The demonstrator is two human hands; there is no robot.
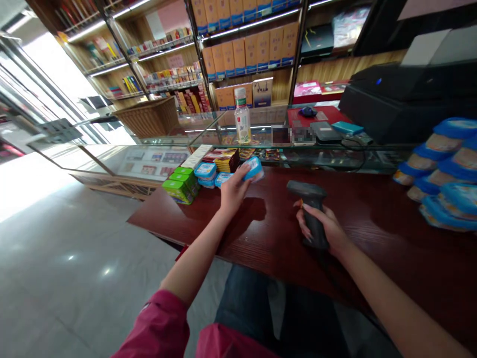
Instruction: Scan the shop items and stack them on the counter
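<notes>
- The left hand (233, 191) is closed around a blue-lidded tub (254, 169), gripping it by the edge, apparently just above the desk (276, 238).
- The right hand (331, 226) is wrapped around the handle of a black scanner (315, 198), its head pointing toward the left hand's side; the 2 are apart.
- For good handling, I would keep the tub's lid pressed on, hold fingers off any printed code and turn that side squarely to the scanner's window. Whether a code faces it, I cannot tell.
- A loose wrist and a slack cord should make aiming easier.
- Beside the left hand are more tubs (206, 171), green boxes (182, 185) and maroon and yellow packets (223, 158).
- At the far right, a pile of blue-lidded tubs (450, 174) sits on the same desk.
- The desk is dark red-brown wood, shiny enough to catch light.
- Beyond it, a clear bottle (243, 122) and a mouse (308, 112) rest on glass cases.
- Lit shelves carry rows of tan boxes (249, 51); a pale floor (85, 258) runs toward bright daylight.
</notes>
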